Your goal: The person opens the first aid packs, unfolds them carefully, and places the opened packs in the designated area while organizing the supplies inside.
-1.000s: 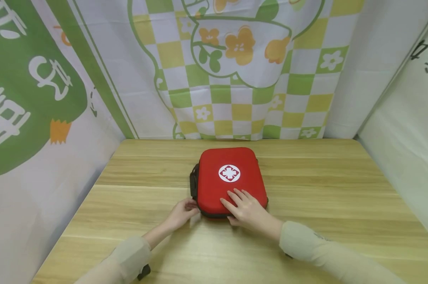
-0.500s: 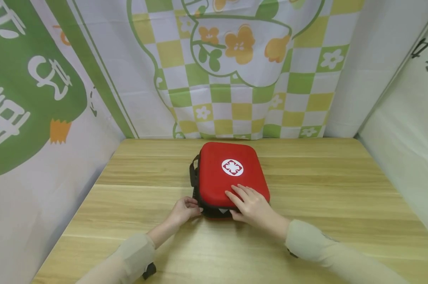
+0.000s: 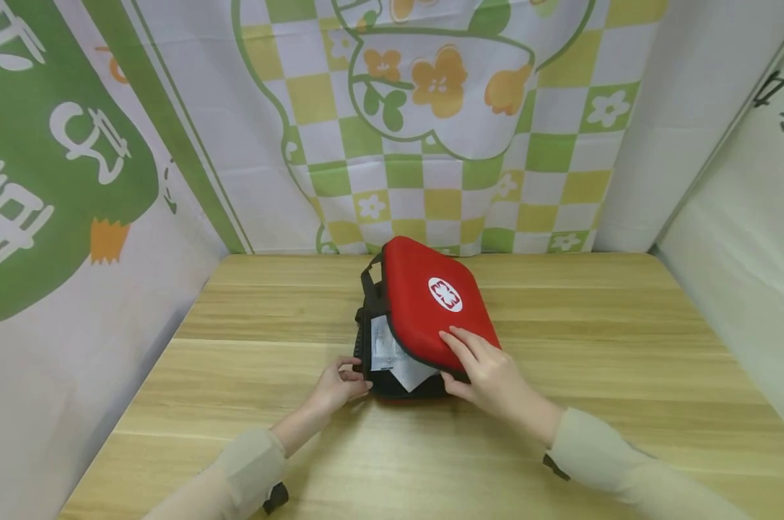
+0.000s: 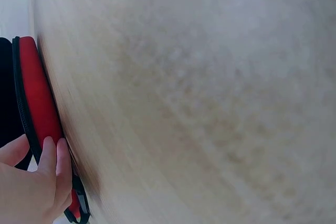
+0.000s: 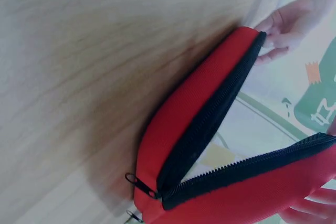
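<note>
A red first-aid case with a white cross emblem lies on the table, its lid raised along the front and left and tilted to the right. My right hand grips the lid's front right edge, fingers on top and thumb beneath. At the front left corner, my left hand pinches the rim of the case's lower half, thumb inside and fingers against the outer wall. Silvery flat packets show in the opening; the lid hides the rest. In the right wrist view the zipper gapes, its pull at the corner.
The wooden table extends around the case on all sides. A patterned curtain hangs along its back edge, with printed white cloths at left and right. A black carry handle sticks out on the case's left side.
The lid, flat a second ago, has lifted and swung up to the right with my right hand, exposing the packets. My left hand has stayed at the front left corner.
</note>
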### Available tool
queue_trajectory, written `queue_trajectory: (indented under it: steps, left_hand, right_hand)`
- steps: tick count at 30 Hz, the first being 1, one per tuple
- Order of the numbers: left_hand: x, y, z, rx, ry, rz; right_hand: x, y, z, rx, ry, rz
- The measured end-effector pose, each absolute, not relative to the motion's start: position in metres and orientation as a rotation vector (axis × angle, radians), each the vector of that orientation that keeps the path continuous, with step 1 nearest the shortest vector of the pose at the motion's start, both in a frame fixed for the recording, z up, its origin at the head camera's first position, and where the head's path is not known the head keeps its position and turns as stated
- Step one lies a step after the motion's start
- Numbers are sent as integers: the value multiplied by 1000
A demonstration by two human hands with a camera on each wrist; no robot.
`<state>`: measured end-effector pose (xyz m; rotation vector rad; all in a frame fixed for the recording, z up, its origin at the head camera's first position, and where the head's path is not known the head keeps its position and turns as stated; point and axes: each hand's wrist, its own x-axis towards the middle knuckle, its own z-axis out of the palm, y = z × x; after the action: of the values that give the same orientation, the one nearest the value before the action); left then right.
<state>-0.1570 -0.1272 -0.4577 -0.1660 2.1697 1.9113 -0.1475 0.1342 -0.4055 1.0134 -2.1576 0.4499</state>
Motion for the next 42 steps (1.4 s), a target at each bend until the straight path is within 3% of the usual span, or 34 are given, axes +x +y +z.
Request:
queue_trajectory:
  steps: [23, 42]
  left_hand:
    - [-157, -127, -454, -191, 2158, 1912]
    - [-158, -129, -457, -196, 2128, 1896]
  right_hand:
    - [-140, 172, -379, 702, -2239, 755]
    - [-133, 212, -366, 383, -2338, 1297]
